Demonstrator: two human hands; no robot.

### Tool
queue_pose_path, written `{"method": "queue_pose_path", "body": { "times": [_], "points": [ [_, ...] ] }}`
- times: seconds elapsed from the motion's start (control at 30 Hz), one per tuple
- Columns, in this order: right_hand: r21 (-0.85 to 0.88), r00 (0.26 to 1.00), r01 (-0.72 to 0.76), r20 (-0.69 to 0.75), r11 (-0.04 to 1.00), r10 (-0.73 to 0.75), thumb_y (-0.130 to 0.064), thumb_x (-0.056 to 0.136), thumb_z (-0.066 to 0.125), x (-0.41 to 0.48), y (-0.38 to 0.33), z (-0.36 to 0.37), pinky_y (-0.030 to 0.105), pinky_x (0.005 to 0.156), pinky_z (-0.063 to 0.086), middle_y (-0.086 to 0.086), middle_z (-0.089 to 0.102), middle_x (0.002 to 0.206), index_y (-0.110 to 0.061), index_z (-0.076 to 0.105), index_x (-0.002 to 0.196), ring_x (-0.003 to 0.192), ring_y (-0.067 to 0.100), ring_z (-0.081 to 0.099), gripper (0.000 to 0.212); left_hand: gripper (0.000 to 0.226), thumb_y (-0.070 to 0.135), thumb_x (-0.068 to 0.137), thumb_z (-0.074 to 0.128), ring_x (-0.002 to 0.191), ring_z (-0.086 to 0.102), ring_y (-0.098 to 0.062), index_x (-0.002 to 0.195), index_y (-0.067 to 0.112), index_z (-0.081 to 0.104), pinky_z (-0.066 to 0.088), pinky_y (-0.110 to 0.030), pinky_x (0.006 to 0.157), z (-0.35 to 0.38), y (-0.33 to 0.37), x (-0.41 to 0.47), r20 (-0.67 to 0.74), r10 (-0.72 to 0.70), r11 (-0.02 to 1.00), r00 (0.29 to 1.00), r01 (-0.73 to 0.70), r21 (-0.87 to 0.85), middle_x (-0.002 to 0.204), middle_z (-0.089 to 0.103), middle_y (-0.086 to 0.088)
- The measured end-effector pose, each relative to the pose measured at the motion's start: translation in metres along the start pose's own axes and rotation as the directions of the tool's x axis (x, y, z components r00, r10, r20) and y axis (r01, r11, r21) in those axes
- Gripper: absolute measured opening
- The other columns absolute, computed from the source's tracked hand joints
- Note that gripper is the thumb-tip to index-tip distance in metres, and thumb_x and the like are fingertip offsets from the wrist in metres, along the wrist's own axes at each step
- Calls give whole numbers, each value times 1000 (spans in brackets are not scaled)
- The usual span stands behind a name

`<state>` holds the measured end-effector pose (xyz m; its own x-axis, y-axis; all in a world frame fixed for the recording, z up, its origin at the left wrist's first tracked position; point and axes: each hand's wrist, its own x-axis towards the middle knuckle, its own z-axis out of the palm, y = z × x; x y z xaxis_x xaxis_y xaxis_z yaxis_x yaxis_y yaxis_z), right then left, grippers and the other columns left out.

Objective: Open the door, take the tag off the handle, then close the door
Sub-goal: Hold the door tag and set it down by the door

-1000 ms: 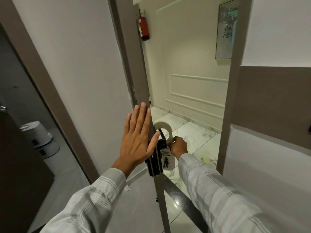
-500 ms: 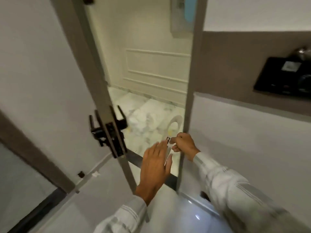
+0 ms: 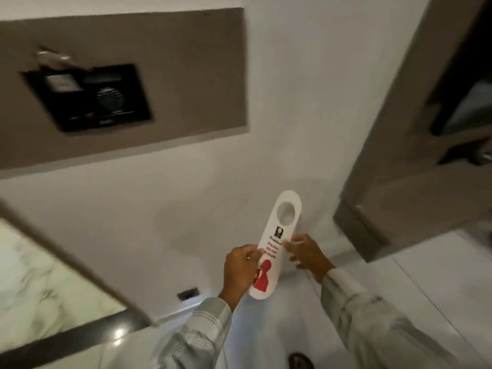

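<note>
A white door tag [image 3: 279,235] with a round hole at its top, red "Please do not disturb" lettering and a red figure is held in front of the white wall, off the handle. My left hand [image 3: 241,270] grips its left edge near the lettering. My right hand [image 3: 306,253] pinches its right edge with the other fingers spread. The door and its handle are out of the view. Only the doorway's threshold [image 3: 80,339] and the marble corridor floor [image 3: 34,283] show at the lower left.
A black wall panel with a speaker grille [image 3: 90,97] sits in a brown recessed strip [image 3: 186,83] at the upper left. A brown frame or cabinet corner [image 3: 394,187] juts in at the right. A low wall socket [image 3: 187,293] is near the floor.
My right hand pulled the tag off the outer handle and brought it inside. My left hand left the door and took the tag's left edge. The view swung right, away from the door.
</note>
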<state>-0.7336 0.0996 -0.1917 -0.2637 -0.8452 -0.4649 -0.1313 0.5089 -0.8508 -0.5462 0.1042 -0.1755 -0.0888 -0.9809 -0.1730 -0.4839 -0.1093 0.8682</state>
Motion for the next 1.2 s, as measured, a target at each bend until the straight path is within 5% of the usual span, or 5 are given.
{"method": "queue_pose_path", "body": {
  "times": [0.2,0.37,0.6,0.77,1.2],
  "points": [
    [355,967,-117,-171,928,188,-14,96,65,41,74,-157,31,63,53,16,75,102,-5,63,100,74,23,67,9,18,22,94,62,84,73,-20,110,17,68,61,-32,74,176,64,55,292,-19,1000,956,22,-4,104,75,-4],
    [374,857,-120,-428,920,286,-11,90,72,71,99,-257,35,64,58,14,72,90,-3,62,109,73,27,66,23,16,13,91,63,85,68,-16,106,17,70,51,-12,72,287,94,76,417,45,988,908,-103,118,110,74,-5],
    [-220,843,-143,-538,965,2,-17,98,57,150,91,-336,41,94,52,16,69,115,-6,69,104,108,34,63,17,36,24,101,46,125,49,-28,134,13,55,39,-35,107,391,137,130,523,193,909,830,-352,223,138,53,-12],
    [-750,940,-215,-334,626,-78,-36,103,44,170,99,-344,55,113,28,8,33,153,-31,48,140,142,32,28,38,44,45,100,37,144,19,-33,140,28,43,22,-54,117,417,138,158,610,258,578,749,-626,524,160,20,-9],
    [-841,915,62,-167,538,-366,-39,105,36,171,40,-255,50,114,29,9,29,161,-25,33,153,146,28,29,50,50,42,100,35,149,14,-33,146,22,35,19,-56,118,264,102,159,366,426,510,827,-554,659,162,16,-15]
  ]
}}
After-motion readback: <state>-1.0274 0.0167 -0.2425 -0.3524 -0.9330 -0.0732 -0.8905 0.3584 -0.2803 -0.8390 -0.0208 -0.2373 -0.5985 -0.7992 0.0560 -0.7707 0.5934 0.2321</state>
